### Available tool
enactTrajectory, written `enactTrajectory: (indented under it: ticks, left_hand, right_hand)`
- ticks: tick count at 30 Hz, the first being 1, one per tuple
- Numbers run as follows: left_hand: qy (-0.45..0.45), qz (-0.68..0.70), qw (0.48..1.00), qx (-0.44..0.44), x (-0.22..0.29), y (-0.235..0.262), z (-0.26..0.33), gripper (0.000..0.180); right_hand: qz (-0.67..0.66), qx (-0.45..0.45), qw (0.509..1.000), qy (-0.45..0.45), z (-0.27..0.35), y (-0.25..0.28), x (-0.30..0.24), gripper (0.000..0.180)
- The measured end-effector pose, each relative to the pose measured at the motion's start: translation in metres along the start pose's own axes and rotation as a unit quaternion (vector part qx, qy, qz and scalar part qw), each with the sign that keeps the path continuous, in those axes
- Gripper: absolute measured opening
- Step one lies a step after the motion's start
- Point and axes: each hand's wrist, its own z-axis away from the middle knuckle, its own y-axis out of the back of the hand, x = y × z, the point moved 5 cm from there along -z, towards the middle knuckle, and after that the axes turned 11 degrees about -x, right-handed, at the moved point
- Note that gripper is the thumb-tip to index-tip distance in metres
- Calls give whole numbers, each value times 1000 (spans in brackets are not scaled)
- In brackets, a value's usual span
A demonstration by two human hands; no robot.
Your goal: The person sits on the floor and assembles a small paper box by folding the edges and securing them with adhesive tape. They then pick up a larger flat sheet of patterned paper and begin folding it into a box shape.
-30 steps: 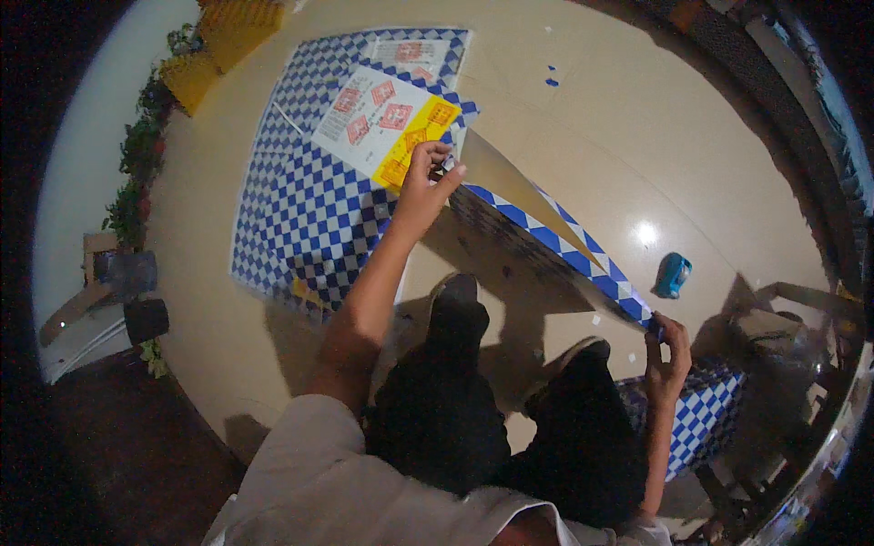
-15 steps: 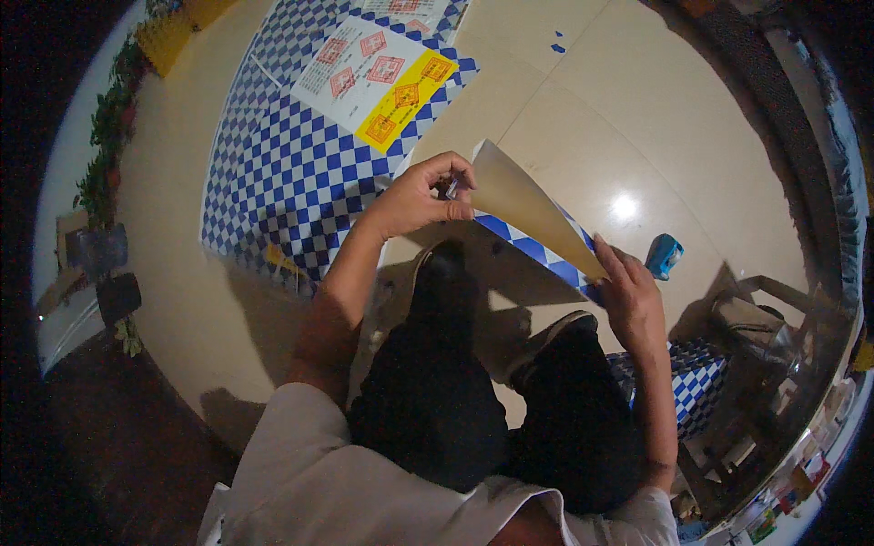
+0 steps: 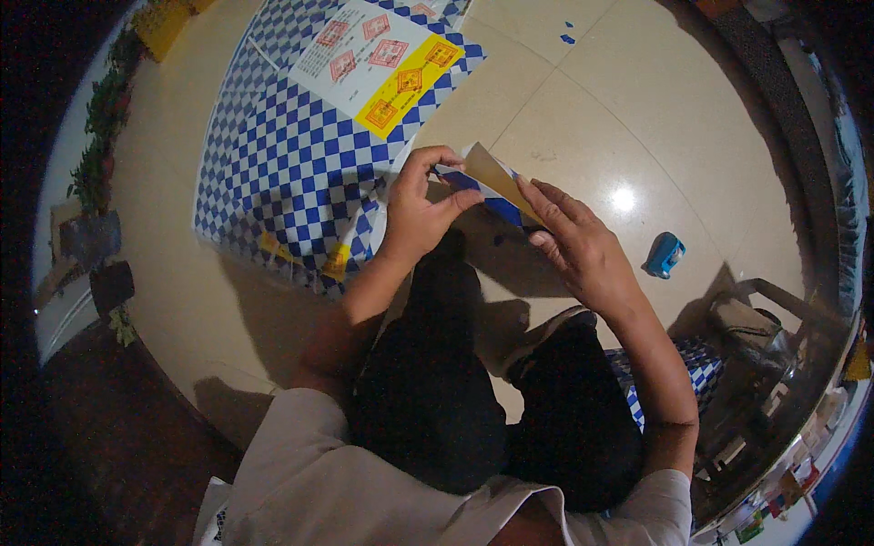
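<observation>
Both my hands hold a folded piece of blue-and-white checked paper (image 3: pixel 496 187) with a plain tan inner side, raised above the floor in front of my knees. My left hand (image 3: pixel 423 200) pinches its left end between thumb and fingers. At the right end, my right hand (image 3: pixel 574 232) grips the paper, fingers over the far side and thumb on the near side. Just beyond my left hand lies a large parcel (image 3: pixel 296 146) covered in the same checked pattern. A white-and-yellow printed sheet (image 3: pixel 378 68) with red stamps lies on top of it.
A small blue object (image 3: pixel 665 255), perhaps a tape dispenser, lies on the tiled floor (image 3: pixel 619 136) to the right. Blue scraps (image 3: pixel 567 36) are farther off. Beside my right knee sits another checked piece (image 3: pixel 696 369), near a low dark stand (image 3: pixel 756 373). Potted plants (image 3: pixel 96 182) line the left.
My right hand has moved left and up, closer to my left hand. The paper between them has gone from stretched out and gaping to shorter and more folded.
</observation>
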Motion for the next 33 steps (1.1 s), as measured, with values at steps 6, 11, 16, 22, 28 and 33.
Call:
enactTrajectory:
  ticks: [6, 11, 16, 22, 28, 33]
  left_hand:
    - [-17, -37, 999, 4, 4, 2, 11, 48]
    - [-70, -241, 968, 3, 28, 5, 8, 47]
    - [-102, -308, 946, -12, 30, 4, 9, 48]
    - [-130, -377, 917, 0, 42, 3, 6, 38]
    - [-78, -226, 965, -113, 21, 7, -5, 28]
    - [-39, -105, 989, -91, 8, 6, -9, 17]
  right_hand:
    - [-19, -37, 999, 3, 1, -6, -6, 61]
    - [-4, -37, 999, 28, 5, -10, -8, 57]
    - [-52, -11, 998, 29, 3, -9, -8, 51]
    - [-78, 30, 995, 51, 0, -4, -10, 42]
    - [-74, 22, 997, 25, -1, -9, -11, 37]
    - [-30, 37, 998, 29, -2, -15, -17, 35]
